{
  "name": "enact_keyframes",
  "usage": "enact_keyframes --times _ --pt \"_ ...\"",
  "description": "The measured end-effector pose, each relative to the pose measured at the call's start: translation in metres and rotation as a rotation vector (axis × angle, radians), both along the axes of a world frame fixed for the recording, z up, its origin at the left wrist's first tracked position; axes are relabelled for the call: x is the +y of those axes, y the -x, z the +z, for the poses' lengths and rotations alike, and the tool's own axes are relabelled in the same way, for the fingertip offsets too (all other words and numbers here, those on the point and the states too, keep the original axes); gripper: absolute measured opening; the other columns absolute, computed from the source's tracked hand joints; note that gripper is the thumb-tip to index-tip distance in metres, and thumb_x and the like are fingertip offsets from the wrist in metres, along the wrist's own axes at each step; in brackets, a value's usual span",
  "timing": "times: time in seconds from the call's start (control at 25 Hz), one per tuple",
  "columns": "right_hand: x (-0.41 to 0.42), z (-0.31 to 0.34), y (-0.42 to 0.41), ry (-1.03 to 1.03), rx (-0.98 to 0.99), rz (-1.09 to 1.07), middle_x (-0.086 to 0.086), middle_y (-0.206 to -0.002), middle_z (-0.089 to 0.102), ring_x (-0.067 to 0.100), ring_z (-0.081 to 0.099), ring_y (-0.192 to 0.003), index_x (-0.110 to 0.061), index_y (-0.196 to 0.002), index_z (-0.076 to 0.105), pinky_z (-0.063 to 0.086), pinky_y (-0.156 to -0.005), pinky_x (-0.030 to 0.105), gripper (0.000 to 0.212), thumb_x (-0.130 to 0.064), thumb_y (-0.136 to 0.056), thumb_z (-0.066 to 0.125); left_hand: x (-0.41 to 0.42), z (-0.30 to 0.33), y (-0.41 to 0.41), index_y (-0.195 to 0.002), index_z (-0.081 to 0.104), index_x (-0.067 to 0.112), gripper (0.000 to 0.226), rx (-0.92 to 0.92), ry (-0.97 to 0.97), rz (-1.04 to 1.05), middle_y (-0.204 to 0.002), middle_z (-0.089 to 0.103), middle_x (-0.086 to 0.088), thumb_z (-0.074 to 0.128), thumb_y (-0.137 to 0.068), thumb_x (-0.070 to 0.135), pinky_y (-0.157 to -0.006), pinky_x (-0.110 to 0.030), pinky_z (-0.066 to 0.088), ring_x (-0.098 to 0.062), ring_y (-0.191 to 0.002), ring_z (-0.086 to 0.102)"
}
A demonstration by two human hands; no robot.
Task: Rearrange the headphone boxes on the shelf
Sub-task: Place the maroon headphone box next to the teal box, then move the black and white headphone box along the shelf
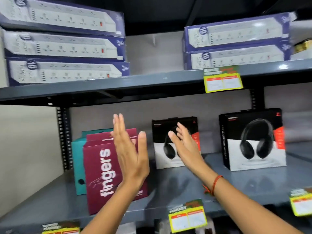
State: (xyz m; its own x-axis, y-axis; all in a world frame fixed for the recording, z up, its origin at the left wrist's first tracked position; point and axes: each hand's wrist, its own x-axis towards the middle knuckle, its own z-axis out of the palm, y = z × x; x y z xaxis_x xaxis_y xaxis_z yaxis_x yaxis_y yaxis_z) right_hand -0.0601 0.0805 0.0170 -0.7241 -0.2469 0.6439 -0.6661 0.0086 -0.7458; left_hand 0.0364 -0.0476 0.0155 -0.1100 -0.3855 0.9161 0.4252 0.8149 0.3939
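Note:
A maroon headphone box point(99, 168) marked "fingers" stands at the left of the grey lower shelf point(177, 186), with a teal box point(78, 159) behind it. My left hand point(130, 149) is raised flat in front of the maroon box, fingers apart, holding nothing. A black-and-white headphone box point(162, 149) stands mid-shelf; my right hand point(184, 146) is open in front of it, and contact cannot be judged. Another black-and-white headphone box point(253, 141) stands to the right, nearer the shelf front.
The upper shelf point(152, 81) carries stacks of blue power-strip boxes at left point(64, 43) and right point(236, 41). Yellow price tags point(222, 81) point(187, 217) hang from the shelf edges. A perforated upright point(63, 137) stands at the left.

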Motion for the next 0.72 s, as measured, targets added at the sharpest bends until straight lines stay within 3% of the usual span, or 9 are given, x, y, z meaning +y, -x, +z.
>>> enact_keyframes --times 0.16,0.4,0.56,0.64,0.72 --pt "0.106 0.027 0.032 0.11 0.06 -0.274 0.007 -0.151 0.048 0.018 0.044 -0.14 -0.021 -0.151 0.038 0.031 -0.119 0.042 0.068 -0.049 -0.092 0.057 0.093 0.023 0.063 -0.16 0.021 0.02 0.07 -0.075 -0.067 -0.352 -0.167 0.021 0.006 0.031 -0.098 0.051 -0.117 -0.008 0.003 -0.007 -0.155 0.011" --pt "0.246 0.003 0.087 0.131 -0.065 -0.491 0.004 -0.15 0.05 0.017 0.048 -0.135 -0.023 -0.15 0.04 0.034 -0.113 0.033 0.061 -0.045 -0.096 0.056 0.193 0.0 0.157 -0.16 0.024 0.02 0.061 -0.467 -0.336 -0.672 -0.168 0.024 0.002 0.033 -0.106 0.046 -0.126 -0.034 0.014 -0.014 -0.154 0.02" --pt "0.299 -0.019 0.145 0.086 -0.148 -0.465 0.012 -0.149 0.049 0.025 0.046 -0.134 -0.012 -0.147 0.044 0.034 -0.094 0.022 0.05 -0.031 -0.101 0.052 0.23 -0.024 0.211 -0.161 0.02 0.02 0.065 -0.619 -0.541 -0.629 -0.169 0.021 0.0 0.026 -0.105 0.051 -0.123 -0.038 0.013 -0.02 -0.155 0.019" --pt "0.312 -0.026 0.172 0.087 -0.226 -0.401 0.009 -0.153 0.045 0.025 0.04 -0.14 -0.014 -0.149 0.04 0.029 -0.096 0.023 0.052 -0.035 -0.102 0.049 0.238 -0.034 0.227 -0.161 0.019 0.022 0.064 -0.625 -0.601 -0.587 -0.169 0.02 0.002 0.024 -0.105 0.052 -0.124 -0.039 0.012 -0.019 -0.155 0.018" --pt "0.32 -0.031 0.192 0.085 -0.306 -0.334 0.0 -0.154 0.044 0.022 0.04 -0.142 -0.027 -0.15 0.038 0.029 -0.105 0.027 0.06 -0.052 -0.097 0.049 0.245 -0.044 0.241 -0.161 0.02 0.026 0.061 -0.582 -0.621 -0.576 -0.169 0.019 0.006 0.022 -0.105 0.05 -0.124 -0.036 0.011 -0.015 -0.155 0.018"
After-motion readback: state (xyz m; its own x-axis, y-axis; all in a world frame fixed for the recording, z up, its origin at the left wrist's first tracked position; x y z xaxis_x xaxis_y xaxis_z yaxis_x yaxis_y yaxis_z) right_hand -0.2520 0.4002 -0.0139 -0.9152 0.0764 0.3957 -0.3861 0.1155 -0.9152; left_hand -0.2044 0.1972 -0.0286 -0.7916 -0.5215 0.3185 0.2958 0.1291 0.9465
